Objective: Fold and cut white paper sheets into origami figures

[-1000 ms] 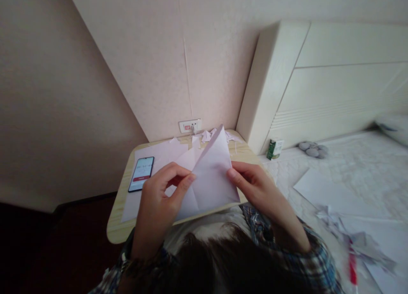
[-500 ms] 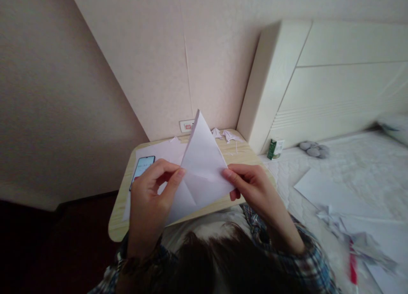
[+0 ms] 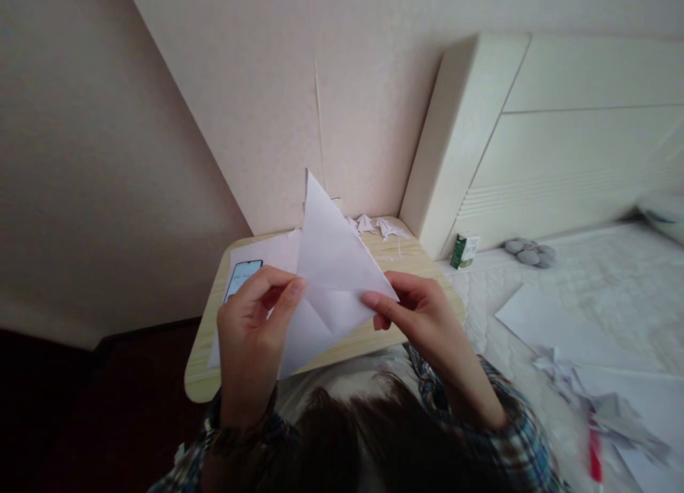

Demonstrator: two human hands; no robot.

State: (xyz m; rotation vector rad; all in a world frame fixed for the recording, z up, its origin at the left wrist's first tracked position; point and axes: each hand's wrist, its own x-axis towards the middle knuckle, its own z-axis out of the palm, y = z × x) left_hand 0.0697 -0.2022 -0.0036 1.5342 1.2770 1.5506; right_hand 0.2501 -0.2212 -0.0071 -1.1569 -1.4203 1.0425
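Observation:
A folded sheet of white paper [image 3: 334, 265], triangular with crease lines across its lower half, is held up above the small table. My left hand [image 3: 259, 329] pinches its left edge between thumb and forefinger. At the right corner my right hand [image 3: 420, 311] grips the paper, thumb on the near face and the other fingers behind. The paper's top point stands up in front of the wall. Behind my left hand lies a phone [image 3: 244, 273] with a lit screen, partly covered by that hand.
Small folded paper pieces [image 3: 365, 224] sit at the back of the wood-toned table [image 3: 200, 365]. On the bed to the right are a green-and-white box [image 3: 464, 251], a grey plush thing [image 3: 530, 253], paper sheets [image 3: 556, 325], crumpled paper [image 3: 625, 418] and a blurred red object [image 3: 595, 447].
The paper has turned anticlockwise, its top point swinging left and its right corner rising. My right thumb now lies further in on the paper. Both hands keep hold.

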